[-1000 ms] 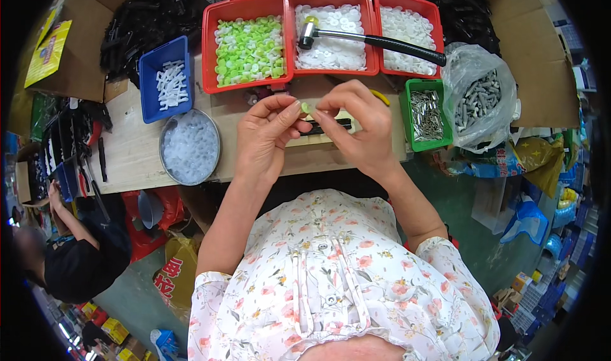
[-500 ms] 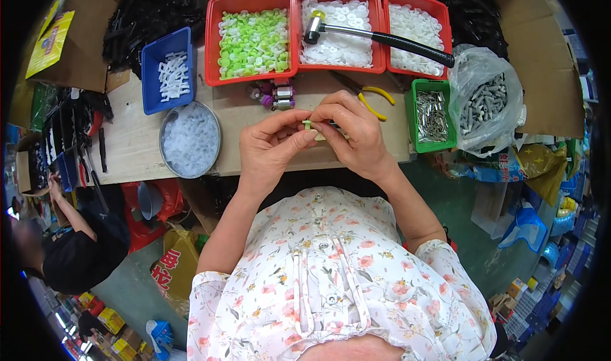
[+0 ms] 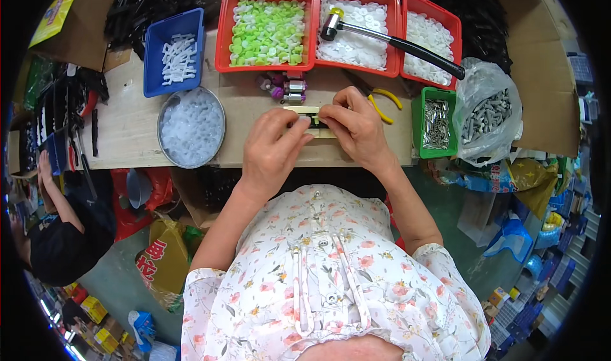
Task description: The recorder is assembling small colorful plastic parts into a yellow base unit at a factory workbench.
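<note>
A small cream block (image 3: 326, 133) with a dark recess on top lies on the bench right in front of me. A small pale green plastic piece (image 3: 316, 121) shows at that recess, between my fingertips. My left hand (image 3: 267, 146) is closed at the block's left side, thumb and fingers pressed together, and what they grip is hidden. From the right, my right hand (image 3: 359, 132) pinches thumb and forefinger at the pale green piece. Just beyond the block lie small metal motors with purple parts (image 3: 293, 90).
Red bins hold green-and-white pieces (image 3: 267, 33), white discs (image 3: 356, 17) and more white parts (image 3: 428, 42). A hammer (image 3: 394, 41) lies across them. Yellow-handled pliers (image 3: 386, 103), a green bin (image 3: 436, 122) and a bag of grey parts (image 3: 489, 113) are right; a blue bin (image 3: 172, 55) and metal bowl (image 3: 191, 128) left.
Both hands have come down from holding the pale green piece together in the air to the cream block, now more exposed. The fingertips have drawn slightly apart, and the view has shifted a little.
</note>
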`<state>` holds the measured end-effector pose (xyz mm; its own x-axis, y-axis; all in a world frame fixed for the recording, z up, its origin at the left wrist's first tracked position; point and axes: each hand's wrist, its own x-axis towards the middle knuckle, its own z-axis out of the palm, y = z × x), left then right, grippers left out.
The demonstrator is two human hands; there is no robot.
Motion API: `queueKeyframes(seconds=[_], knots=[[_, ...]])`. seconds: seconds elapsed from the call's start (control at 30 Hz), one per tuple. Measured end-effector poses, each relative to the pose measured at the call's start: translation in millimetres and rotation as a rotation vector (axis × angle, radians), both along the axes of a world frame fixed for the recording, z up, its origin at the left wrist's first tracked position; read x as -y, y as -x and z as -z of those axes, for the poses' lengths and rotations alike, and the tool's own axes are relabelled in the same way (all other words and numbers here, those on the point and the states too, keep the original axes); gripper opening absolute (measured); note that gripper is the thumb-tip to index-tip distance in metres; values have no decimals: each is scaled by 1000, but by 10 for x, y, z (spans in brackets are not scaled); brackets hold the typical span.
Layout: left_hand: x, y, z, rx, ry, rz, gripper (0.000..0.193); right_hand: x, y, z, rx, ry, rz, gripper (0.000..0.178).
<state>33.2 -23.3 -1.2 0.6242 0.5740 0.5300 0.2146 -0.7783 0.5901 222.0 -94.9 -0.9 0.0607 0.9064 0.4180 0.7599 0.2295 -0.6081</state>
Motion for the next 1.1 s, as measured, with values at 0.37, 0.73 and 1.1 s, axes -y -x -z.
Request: queueKeyframes(seconds=[0.37, 0.73, 1.1], knots=[[39, 17, 99, -27, -92, 44, 36, -10, 42, -18, 49, 0, -17, 18], [22, -20, 129, -124, -213, 63, 31, -9, 37, 24, 16, -9, 15, 17], [-180, -68, -149, -180, -77, 199, 22, 628, -616, -495, 80, 35, 487, 12]])
